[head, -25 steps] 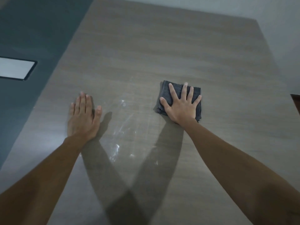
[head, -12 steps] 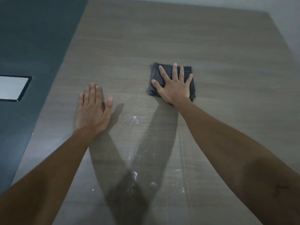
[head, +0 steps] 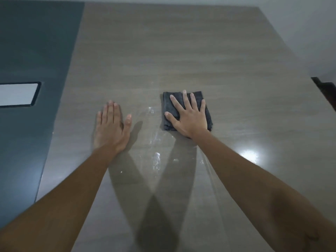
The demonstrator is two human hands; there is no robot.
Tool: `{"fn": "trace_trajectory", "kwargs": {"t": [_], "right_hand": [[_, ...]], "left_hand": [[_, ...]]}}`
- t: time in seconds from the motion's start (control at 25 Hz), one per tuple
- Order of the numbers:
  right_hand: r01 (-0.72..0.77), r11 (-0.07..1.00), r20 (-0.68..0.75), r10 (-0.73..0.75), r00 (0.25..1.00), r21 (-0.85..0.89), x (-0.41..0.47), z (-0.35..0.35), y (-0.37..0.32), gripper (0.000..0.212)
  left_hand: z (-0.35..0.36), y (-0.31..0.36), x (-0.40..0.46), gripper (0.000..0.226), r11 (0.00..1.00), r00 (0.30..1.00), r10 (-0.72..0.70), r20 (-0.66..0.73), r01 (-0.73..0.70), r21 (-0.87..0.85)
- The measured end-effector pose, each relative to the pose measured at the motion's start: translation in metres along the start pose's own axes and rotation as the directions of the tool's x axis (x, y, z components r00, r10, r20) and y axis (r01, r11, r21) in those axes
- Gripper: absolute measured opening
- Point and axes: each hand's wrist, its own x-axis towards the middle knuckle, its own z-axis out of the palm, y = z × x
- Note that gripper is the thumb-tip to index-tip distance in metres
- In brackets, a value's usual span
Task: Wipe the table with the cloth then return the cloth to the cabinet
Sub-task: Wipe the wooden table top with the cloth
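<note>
Your right hand (head: 189, 118) presses spread fingers on the folded cloth (head: 170, 104), roughly square, edges along the wood-grain table (head: 200, 51); your left hand (head: 111, 128) lies flat beside it; grey floor (head: 32, 51) left

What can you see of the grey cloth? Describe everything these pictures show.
The cloth is dark grey, soft-looking fabric, folded into a rough square with layered edges on its left side. It lies flat on the wood-grain table, right of some wet streaks. The right hand presses on it with fingers spread.
</note>
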Motion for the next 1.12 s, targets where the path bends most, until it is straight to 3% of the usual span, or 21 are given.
{"fn": "trace_trajectory", "kwargs": {"t": [0.6, 0.92, 1.12], "right_hand": [[0.083, 0.996, -0.070, -0.085, 0.994, -0.036, -0.332, 0.036, 0.051, 0.075], [0.074, 0.995, -0.076, -0.069, 0.995, 0.068, -0.390, 0.048, -0.032, 0.077], [0.133, 0.987, -0.107, -0.123, 0.987, 0.093, -0.398, 0.049, -0.016, 0.076]], "left_hand": [[0.013, 0.022, -0.231, 0.086, 0.999, 0.999, -0.047, 0.013, 0.046, 0.027], [0.019, 0.020, -0.269, 0.081, 0.996, 0.996, -0.086, 0.006, 0.085, 0.005], [0.020, 0.027, -0.275, 0.080, 0.995, 0.995, -0.099, 0.020, 0.098, 0.009]]}}
